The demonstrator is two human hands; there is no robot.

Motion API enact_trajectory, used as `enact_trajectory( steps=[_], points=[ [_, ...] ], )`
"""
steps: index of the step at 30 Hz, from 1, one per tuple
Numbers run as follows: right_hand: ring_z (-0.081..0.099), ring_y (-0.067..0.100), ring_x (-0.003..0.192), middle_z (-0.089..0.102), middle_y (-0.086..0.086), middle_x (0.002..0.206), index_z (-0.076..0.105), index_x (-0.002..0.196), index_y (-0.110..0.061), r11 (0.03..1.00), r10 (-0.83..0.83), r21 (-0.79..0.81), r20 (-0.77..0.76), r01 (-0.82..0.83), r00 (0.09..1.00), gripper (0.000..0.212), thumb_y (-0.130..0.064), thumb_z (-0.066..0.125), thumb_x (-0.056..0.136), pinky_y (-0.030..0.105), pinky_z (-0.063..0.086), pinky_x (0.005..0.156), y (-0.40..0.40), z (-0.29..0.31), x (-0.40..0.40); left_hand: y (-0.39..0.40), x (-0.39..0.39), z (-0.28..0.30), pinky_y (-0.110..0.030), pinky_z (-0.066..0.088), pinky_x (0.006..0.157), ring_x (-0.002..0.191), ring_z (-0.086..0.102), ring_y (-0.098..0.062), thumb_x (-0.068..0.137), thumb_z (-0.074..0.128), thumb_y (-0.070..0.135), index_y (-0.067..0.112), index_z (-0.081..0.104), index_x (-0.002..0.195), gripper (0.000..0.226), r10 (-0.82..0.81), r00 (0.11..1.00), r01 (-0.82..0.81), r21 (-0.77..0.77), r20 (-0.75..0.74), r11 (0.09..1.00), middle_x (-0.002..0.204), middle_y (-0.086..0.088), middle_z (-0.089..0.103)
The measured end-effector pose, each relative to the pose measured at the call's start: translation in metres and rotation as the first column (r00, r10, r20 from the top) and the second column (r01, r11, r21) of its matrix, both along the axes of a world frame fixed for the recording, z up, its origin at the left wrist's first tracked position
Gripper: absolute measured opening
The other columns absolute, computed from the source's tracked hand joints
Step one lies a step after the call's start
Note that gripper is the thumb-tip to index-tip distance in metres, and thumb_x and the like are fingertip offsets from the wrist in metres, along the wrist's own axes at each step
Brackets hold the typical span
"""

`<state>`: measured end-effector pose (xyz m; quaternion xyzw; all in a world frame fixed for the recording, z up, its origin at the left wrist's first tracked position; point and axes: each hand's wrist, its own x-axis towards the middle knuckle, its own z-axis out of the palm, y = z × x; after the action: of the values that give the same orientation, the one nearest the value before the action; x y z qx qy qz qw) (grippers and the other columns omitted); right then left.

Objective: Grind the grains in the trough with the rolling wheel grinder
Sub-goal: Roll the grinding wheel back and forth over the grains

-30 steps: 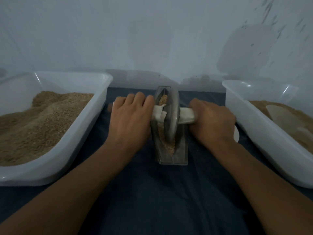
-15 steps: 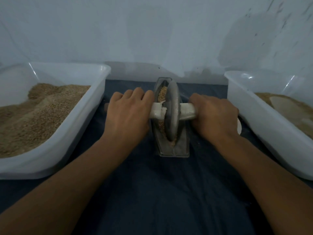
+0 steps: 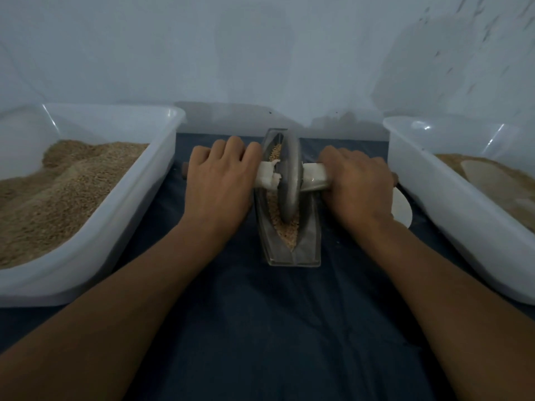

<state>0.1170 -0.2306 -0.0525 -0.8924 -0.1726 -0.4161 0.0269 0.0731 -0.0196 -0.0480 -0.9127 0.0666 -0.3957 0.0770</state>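
A: From the head camera, what are the hands doing?

B: The left hand (image 3: 219,180) is curling its fingers (image 3: 231,146) over the left end of the pale wooden axle handle (image 3: 315,176), knuckles up, fingers lying close together and wrapped round the bar. The right hand (image 3: 357,180) is gripping the opposite end the same way, its fingers (image 3: 338,157) clamped on the handle.

A: And the wheel?

B: The grey metal rolling wheel grinder (image 3: 289,175) is standing upright on its edge between the two hands, its lower rim sitting in the narrow boat-shaped metal trough (image 3: 309,241). The tan grains (image 3: 285,228) are lying along the bottom of the trough, ahead of and behind the wheel.

A: Where is the trough sitting?

B: It is resting on the dark blue cloth (image 3: 260,328), pointing away from the person, between two bins.

A: What is in them?

B: The white plastic bin on the left (image 3: 139,204) is holding a heap of brown grain. The white plastic bin on the right (image 3: 451,204) is holding a finer brown material with a pale scoop-like shape on it. A small white round object (image 3: 402,209) is lying just beside the right wrist.
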Motion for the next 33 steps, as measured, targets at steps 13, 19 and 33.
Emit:
enact_trajectory(
  steps=[13, 19, 33],
  points=[
    [0.048, 0.022, 0.051, 0.052, -0.005, 0.060, 0.052, 0.075, -0.021, 0.999, -0.002, -0.035, -0.125, -0.003, 0.992, 0.023, -0.015, 0.074, 0.073, 0.026, 0.019, 0.051, -0.007, 0.002, -0.010, -0.001, -0.013, 0.005, -0.036, 0.030, 0.071, 0.078, 0.050, -0.025, 0.075, 0.066, 0.016, 0.019, 0.049, 0.095, 0.026, -0.008, 0.998, 0.008, 0.004, -0.055, 1.000, 0.087, -0.003, 0.051],
    [0.029, 0.012, 0.049, 0.031, -0.013, 0.056, 0.054, 0.079, -0.027, 0.989, -0.091, -0.132, -0.187, 0.067, 0.978, 0.015, -0.034, 0.067, 0.079, 0.022, 0.011, 0.048, -0.003, 0.002, 0.014, 0.003, 0.012, -0.004, -0.034, 0.027, 0.068, 0.074, 0.050, -0.024, 0.080, 0.066, 0.021, 0.020, 0.046, 0.093, 0.024, -0.011, 0.998, 0.012, 0.019, -0.057, 1.000, 0.085, -0.002, 0.051],
    [0.062, 0.019, 0.071, 0.065, 0.000, 0.081, 0.065, 0.082, -0.025, 0.969, -0.138, -0.235, -0.779, -0.080, 0.611, 0.020, -0.032, 0.077, 0.068, 0.032, 0.051, 0.060, 0.009, 0.046, 0.090, 0.005, 0.077, 0.013, -0.035, 0.032, 0.061, 0.079, 0.063, -0.027, 0.087, 0.066, 0.026, 0.020, 0.052, 0.102, 0.021, 0.123, 0.965, -0.111, 0.062, -0.233, 0.992, 0.096, -0.003, 0.061]
  ],
)
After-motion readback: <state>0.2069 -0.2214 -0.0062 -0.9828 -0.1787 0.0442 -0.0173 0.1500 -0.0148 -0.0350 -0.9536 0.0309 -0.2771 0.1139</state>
